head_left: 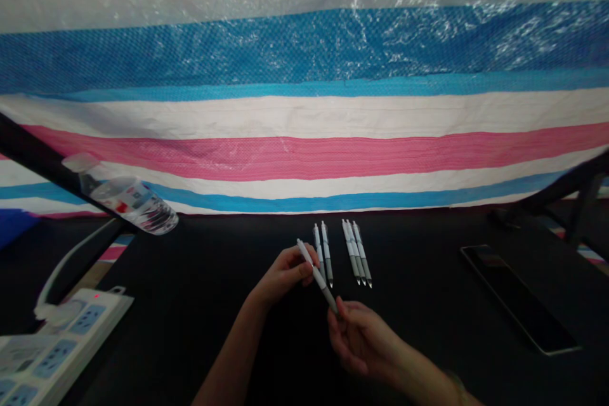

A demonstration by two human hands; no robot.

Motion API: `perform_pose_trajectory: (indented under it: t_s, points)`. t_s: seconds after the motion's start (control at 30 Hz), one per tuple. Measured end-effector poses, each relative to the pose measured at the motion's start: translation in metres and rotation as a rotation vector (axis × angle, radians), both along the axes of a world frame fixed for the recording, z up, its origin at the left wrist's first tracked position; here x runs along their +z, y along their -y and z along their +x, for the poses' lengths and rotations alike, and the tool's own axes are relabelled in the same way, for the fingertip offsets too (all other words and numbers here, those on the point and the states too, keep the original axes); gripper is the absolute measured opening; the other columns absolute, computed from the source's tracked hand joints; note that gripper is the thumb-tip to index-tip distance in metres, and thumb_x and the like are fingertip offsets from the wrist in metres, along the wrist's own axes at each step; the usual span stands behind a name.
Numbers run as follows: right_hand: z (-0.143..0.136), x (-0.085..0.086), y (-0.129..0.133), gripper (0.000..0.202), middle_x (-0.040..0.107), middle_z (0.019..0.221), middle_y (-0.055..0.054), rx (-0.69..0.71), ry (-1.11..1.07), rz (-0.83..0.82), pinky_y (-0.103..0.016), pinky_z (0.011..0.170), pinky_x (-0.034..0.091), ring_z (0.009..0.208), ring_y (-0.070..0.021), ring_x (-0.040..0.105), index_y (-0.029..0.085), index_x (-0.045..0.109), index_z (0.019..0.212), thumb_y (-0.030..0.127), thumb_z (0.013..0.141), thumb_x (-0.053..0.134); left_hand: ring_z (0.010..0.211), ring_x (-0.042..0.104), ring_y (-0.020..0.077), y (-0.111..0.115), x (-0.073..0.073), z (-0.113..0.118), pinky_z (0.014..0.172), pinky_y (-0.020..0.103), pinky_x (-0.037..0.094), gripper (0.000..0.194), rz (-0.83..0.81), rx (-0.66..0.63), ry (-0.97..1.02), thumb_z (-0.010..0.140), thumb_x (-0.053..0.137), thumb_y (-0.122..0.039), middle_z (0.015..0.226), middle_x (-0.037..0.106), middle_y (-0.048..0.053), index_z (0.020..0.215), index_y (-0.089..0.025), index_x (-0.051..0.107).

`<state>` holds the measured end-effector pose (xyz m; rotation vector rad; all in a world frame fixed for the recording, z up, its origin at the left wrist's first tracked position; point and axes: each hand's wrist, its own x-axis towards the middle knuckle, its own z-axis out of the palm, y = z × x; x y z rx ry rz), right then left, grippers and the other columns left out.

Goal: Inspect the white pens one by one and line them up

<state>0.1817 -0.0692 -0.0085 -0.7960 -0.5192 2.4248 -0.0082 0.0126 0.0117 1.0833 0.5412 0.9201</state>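
Note:
Between my two hands a white pen with a grey grip (320,279) is held at a slant above the black table (190,304). The fingers of my left hand (285,273) pinch its upper barrel, below the clicker. My right hand (359,336) has its fingertips closed on the lower, grey end, and the pen's tip is hidden there. Just beyond, two similar pens (326,254) lie side by side, the left one partly hidden by my left hand and the held pen. To their right, a group of three such pens (356,252) lies with the tips toward me.
A phone (518,298) with a dark screen lies at the right. At the left are a white power strip (71,336) with a plugged-in cable (64,260) and a tilted clear water bottle (137,203). A striped plastic sheet (304,114) hangs behind the table.

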Motion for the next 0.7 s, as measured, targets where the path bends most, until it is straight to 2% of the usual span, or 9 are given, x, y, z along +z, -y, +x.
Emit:
perform_pose_trajectory:
  t_s: [0.1,0.17,0.23,0.33,0.4,0.47,0.57,0.7]
  points:
    - [-0.002,0.007,0.000,0.058,0.063,0.056,-0.001,-0.024,0.072,0.083,-0.017,0.033,0.030,0.033,-0.0095,0.052,0.014,0.058,0.085,0.071,0.082,0.060,0.066,0.056,0.0143,0.001,0.002,0.002,0.062,0.026,0.041,0.034,0.012,0.036,-0.001,0.081,0.075,-0.046,0.075,0.060,0.004,0.085,-0.013,0.068]
    - [-0.002,0.011,-0.001,0.063,0.064,0.060,-0.003,-0.018,0.139,0.207,-0.018,0.033,0.031,0.035,-0.0109,0.055,0.012,0.060,0.092,0.074,0.083,0.055,0.072,0.062,0.0183,0.001,0.001,0.003,0.067,0.028,0.046,0.033,-0.008,0.066,0.019,0.081,0.076,-0.045,0.078,0.064,0.006,0.090,-0.013,0.069]
    - [0.000,0.014,-0.003,0.062,0.065,0.063,-0.003,-0.061,0.275,0.372,-0.018,0.034,0.030,0.036,-0.0099,0.055,0.011,0.061,0.099,0.072,0.086,0.053,0.070,0.064,0.0182,0.000,0.000,0.003,0.066,0.028,0.048,0.035,-0.029,0.108,0.037,0.080,0.077,-0.042,0.078,0.065,0.004,0.100,-0.015,0.069]
    - [0.004,0.017,-0.005,0.056,0.062,0.063,0.000,-0.173,0.500,0.570,-0.017,0.036,0.027,0.037,-0.0071,0.051,0.013,0.062,0.104,0.066,0.090,0.052,0.063,0.064,0.0152,0.000,-0.001,0.004,0.061,0.026,0.049,0.058,-0.035,0.192,0.024,0.077,0.080,-0.037,0.082,0.065,0.001,0.129,-0.022,0.057]
    - [0.005,0.018,-0.005,0.055,0.060,0.062,0.001,-0.200,0.561,0.607,-0.018,0.036,0.025,0.037,-0.0067,0.049,0.013,0.063,0.104,0.065,0.092,0.049,0.060,0.065,0.0143,0.000,0.000,0.004,0.058,0.025,0.049,0.073,-0.040,0.257,-0.006,0.077,0.081,-0.036,0.083,0.065,-0.001,0.140,-0.027,0.045]
    - [0.006,0.019,-0.005,0.054,0.060,0.062,0.002,-0.205,0.585,0.626,-0.019,0.036,0.024,0.037,-0.0068,0.048,0.014,0.063,0.103,0.064,0.094,0.046,0.058,0.064,0.0137,0.000,0.001,0.005,0.056,0.025,0.050,0.070,-0.047,0.303,-0.048,0.077,0.080,-0.036,0.081,0.064,-0.002,0.137,-0.028,0.044]
    - [0.007,0.020,-0.004,0.047,0.058,0.062,0.002,-0.224,0.656,0.731,-0.019,0.039,0.028,0.041,-0.0070,0.047,0.015,0.064,0.102,0.058,0.097,0.046,0.056,0.065,0.0131,0.000,0.002,0.006,0.054,0.024,0.050,0.054,-0.053,0.328,-0.091,0.077,0.079,-0.033,0.079,0.062,-0.004,0.123,-0.025,0.052]
    - [0.007,0.021,-0.003,0.043,0.056,0.061,0.003,-0.201,0.719,0.812,-0.019,0.042,0.032,0.043,-0.0077,0.047,0.015,0.065,0.100,0.053,0.099,0.045,0.057,0.066,0.0136,0.000,0.002,0.008,0.054,0.025,0.052,0.050,-0.052,0.347,-0.087,0.075,0.080,-0.031,0.078,0.061,-0.005,0.116,-0.023,0.053]
